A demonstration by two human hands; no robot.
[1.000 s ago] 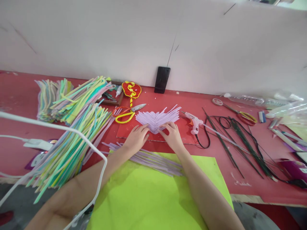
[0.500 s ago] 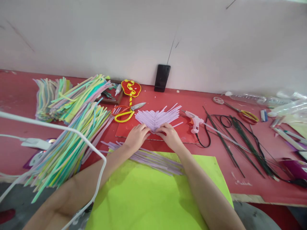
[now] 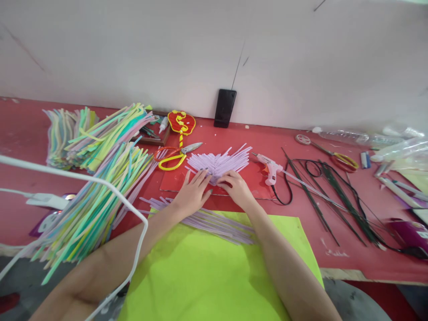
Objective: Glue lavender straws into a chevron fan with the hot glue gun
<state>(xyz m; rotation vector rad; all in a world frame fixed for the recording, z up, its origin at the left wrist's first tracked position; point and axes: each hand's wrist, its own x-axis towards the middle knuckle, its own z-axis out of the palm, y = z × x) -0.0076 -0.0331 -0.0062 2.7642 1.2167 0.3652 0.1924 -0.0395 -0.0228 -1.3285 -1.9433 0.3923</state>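
A V-shaped piece of woven lilac pipe cleaners [image 3: 218,164] lies on a red board [image 3: 174,180] in front of me. My left hand [image 3: 193,192] rests over its lower left edge, fingers spread and thumb apart, holding nothing. At the bottom point, my right hand [image 3: 236,188] has thumb and curled fingers pinched on the piece; the exact contact is partly hidden by the fingers. Loose lilac pipe cleaners [image 3: 217,225] lie nearer me, along the upper edge of the yellow-green cloth [image 3: 214,276], partly under my left wrist.
Bundles of coloured pipe cleaners [image 3: 100,205] cover the left, crossed by a white cable [image 3: 100,180]. Scissors [image 3: 174,158] lie behind the board. A pink glue gun [image 3: 270,169], green wires [image 3: 344,200] and more scissors [image 3: 344,161] are on the right. A phone [image 3: 225,108] leans on the wall.
My left hand has let go of the woven piece's lower edge and spread its fingers flat, thumb moving toward me. My right hand stays pinched at the point.
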